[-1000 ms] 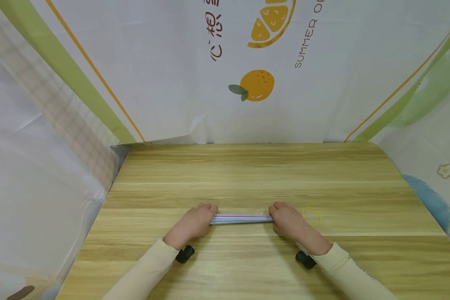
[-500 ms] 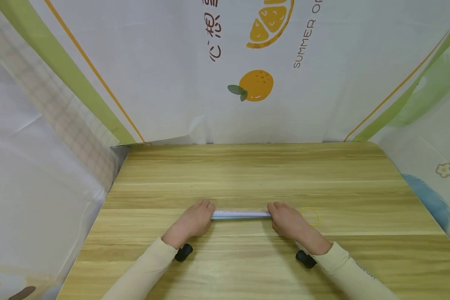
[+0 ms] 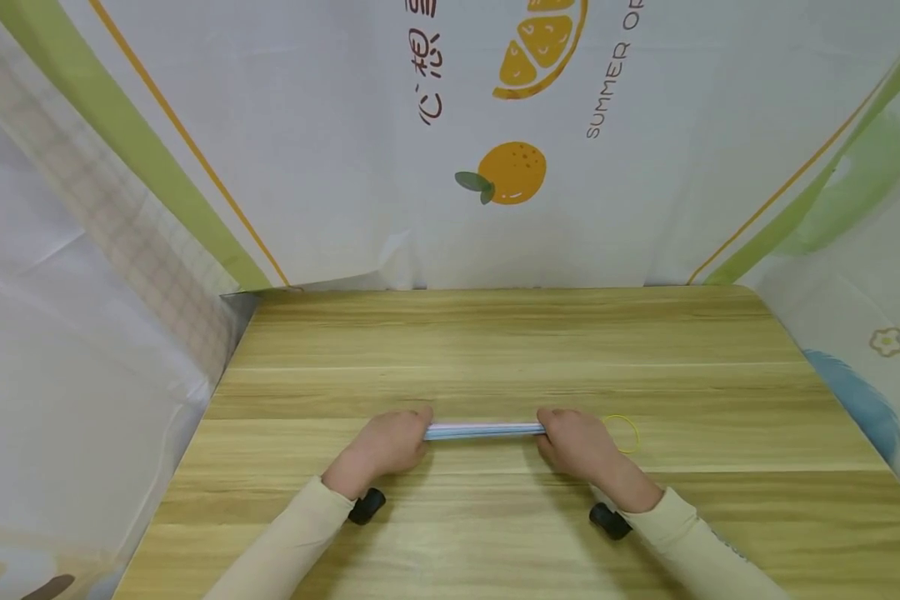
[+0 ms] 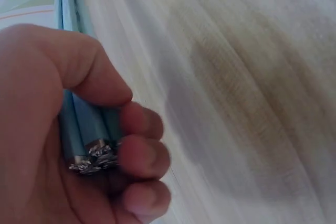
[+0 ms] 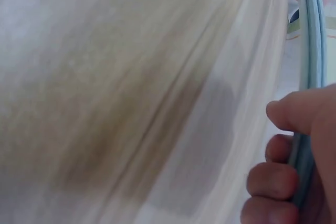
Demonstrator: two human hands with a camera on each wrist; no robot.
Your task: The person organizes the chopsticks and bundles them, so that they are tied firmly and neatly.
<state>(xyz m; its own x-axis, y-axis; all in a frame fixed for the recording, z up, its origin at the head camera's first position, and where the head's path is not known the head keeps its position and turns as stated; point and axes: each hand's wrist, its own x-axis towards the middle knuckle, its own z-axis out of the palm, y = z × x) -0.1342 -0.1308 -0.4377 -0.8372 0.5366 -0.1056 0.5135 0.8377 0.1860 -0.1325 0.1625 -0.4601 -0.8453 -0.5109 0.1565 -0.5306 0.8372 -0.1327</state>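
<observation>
A bundle of pale blue and pink sticks (image 3: pixel 484 430) lies level across the wooden table (image 3: pixel 495 350). My left hand (image 3: pixel 390 442) grips its left end, my right hand (image 3: pixel 577 440) its right end. In the left wrist view the fingers (image 4: pixel 139 145) curl round the blue sticks (image 4: pixel 84 124), whose silvery ends (image 4: pixel 92 158) show in the palm. The right wrist view has my thumb and fingers (image 5: pixel 278 177) wrapped round the same bundle (image 5: pixel 311 35). A yellow rubber band (image 3: pixel 624 432) lies flat just right of my right hand.
Printed white sheets with orange-fruit pictures (image 3: pixel 510 171) wall the table at the back and both sides. Black wrist-camera mounts (image 3: pixel 366 505) sit under both cream sleeves.
The sticks, spread a little flat a second ago, are now squeezed into a tighter, thinner bundle. Both hands stay in place at its ends.
</observation>
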